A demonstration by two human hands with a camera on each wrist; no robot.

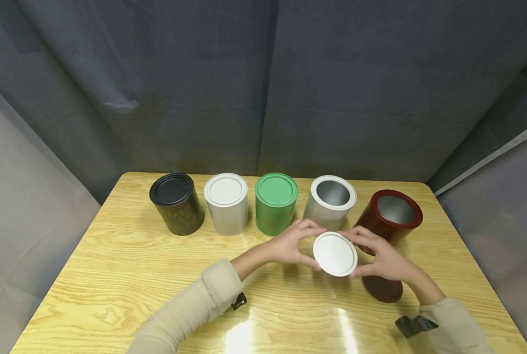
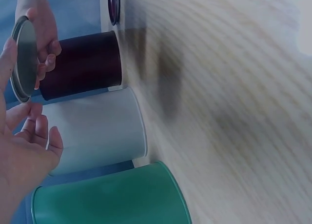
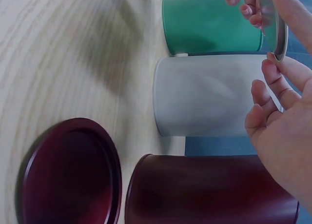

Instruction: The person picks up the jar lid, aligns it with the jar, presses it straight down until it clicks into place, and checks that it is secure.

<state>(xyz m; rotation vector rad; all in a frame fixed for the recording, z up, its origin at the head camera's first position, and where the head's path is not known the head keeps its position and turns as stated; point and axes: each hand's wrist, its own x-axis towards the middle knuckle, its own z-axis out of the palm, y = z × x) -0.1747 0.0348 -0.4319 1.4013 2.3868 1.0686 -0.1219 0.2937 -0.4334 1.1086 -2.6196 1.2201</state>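
A round white lid [image 1: 335, 253] is held between both hands above the table, in front of the open white can [image 1: 332, 199]. My left hand [image 1: 293, 244] pinches its left edge between thumb and forefinger. On the opposite edge, my right hand [image 1: 382, 255] grips it the same way. The left wrist view shows the lid's metallic underside [image 2: 27, 60] tilted. Behind my right hand stands an open dark red can [image 1: 389, 216]; its dark red lid [image 1: 383, 289] lies on the table, partly hidden by that hand and wrist.
Farther left along the back of the table [image 1: 157, 285] stand a lidded green can [image 1: 275, 204], a lidded white can [image 1: 226, 202] and a black can [image 1: 177, 203] with its lid on. Dark curtains [image 1: 263, 88] hang behind the table.
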